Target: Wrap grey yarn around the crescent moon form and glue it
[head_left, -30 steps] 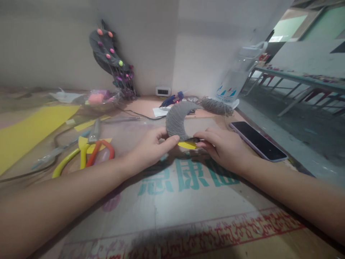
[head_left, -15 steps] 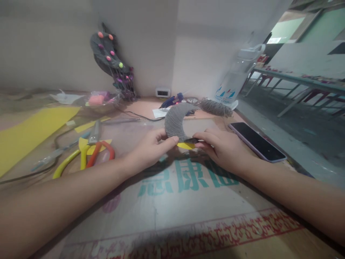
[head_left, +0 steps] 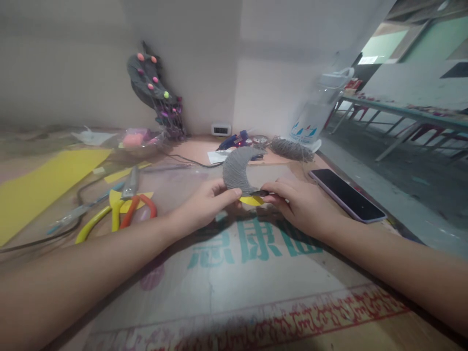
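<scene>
A crescent shape [head_left: 236,168] wound in grey yarn, with a bare yellow tip [head_left: 251,200], stands upright on the table between my hands. My left hand [head_left: 204,204] pinches its lower edge with thumb and fingers. My right hand [head_left: 300,202] pinches the yarn end at the yellow tip, fingers closed. A loose bundle of grey yarn [head_left: 292,147] lies behind, near the wall.
A black phone [head_left: 346,195] lies right of my right hand by the table edge. Yellow and orange scissors [head_left: 122,209] and a yellow sheet [head_left: 40,183] lie at left. A blue glue gun [head_left: 234,140], a clear bottle [head_left: 316,114] and a beaded grey ornament [head_left: 153,87] stand at the back.
Both hands stay on the crescent; it has tilted slightly and my right fingers have shifted a little along the yellow tip. The view has dropped slightly.
</scene>
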The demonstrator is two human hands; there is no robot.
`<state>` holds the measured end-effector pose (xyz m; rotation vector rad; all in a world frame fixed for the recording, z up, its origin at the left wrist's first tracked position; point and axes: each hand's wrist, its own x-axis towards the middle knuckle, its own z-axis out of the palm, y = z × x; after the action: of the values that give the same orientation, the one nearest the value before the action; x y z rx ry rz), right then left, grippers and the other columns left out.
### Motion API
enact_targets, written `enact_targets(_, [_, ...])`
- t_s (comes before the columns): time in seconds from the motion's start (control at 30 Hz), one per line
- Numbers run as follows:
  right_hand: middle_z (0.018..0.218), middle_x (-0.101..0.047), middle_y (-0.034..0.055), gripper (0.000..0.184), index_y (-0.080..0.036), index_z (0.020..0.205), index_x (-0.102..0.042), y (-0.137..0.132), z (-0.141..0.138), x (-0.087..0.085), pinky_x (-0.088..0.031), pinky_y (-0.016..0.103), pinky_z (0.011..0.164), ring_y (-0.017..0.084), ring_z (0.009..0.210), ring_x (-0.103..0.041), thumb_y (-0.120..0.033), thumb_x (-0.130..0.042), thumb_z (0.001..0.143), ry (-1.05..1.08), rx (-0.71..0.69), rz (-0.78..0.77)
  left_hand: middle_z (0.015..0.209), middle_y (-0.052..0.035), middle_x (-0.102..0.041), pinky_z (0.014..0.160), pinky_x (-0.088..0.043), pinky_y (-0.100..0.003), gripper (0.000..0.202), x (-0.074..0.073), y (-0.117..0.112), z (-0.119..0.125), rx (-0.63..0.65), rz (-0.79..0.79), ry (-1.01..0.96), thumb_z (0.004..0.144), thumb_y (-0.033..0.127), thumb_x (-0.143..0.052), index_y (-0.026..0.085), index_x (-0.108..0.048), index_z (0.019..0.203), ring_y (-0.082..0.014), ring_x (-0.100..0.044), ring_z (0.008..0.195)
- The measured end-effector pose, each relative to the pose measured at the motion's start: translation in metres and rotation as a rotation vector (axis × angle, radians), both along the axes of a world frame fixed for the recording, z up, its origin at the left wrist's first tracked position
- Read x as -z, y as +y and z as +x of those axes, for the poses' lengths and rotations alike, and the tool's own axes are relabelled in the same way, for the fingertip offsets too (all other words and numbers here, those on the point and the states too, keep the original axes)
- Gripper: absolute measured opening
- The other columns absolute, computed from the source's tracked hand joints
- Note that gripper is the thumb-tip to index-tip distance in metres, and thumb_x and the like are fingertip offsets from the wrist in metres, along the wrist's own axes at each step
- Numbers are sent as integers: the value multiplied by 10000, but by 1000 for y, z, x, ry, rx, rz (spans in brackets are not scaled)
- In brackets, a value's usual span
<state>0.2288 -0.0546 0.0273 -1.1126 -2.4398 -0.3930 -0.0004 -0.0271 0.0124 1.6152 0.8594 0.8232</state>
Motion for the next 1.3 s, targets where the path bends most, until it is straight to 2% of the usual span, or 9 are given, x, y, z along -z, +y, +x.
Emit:
enact_targets(0.33, [805, -699, 82, 324, -145, 998, -673, 0, 0, -1, -404, 275, 611, 178, 698, -605, -342, -418, 968, 44, 3, -77, 739, -22, -658, 660, -481, -258, 232, 1, 0, 2, -18, 8, -28, 800, 382, -611, 150, -624, 804, -145, -611, 692])
enact_targets(0.63, [804, -700, 83, 342, -142, 1023, -663, 1, 1, 2, -407, 282, 609, 179, 686, -602, -358, -402, 977, 3, -8, -6, 737, -22, -654, 661, -479, -247, 220, -2, 0, 2, 0, -72, -63, 797, 367, -622, 148, -630, 783, -130, -600, 678])
enact_targets(0.9, [775, -681, 80, 362, -123, 1014, -666, 2, 1, 3, -388, 275, 575, 176, 656, -592, -362, -396, 981, -22, -48, 68, 696, -16, -646, 657, -464, -239, 219, 3, 2, 2, 29, -121, -111, 790, 358, -623, 145, -625, 739, -119, -587, 646])
enact_targets(1.3, [753, -673, 79, 398, -135, 988, -680, 1, 2, 2, -377, 285, 567, 182, 644, -586, -371, -359, 990, -47, -17, 26, 694, -24, -665, 666, -474, -242, 215, 3, 3, 2, 36, -113, -81, 789, 359, -619, 152, -640, 732, -123, -599, 653])
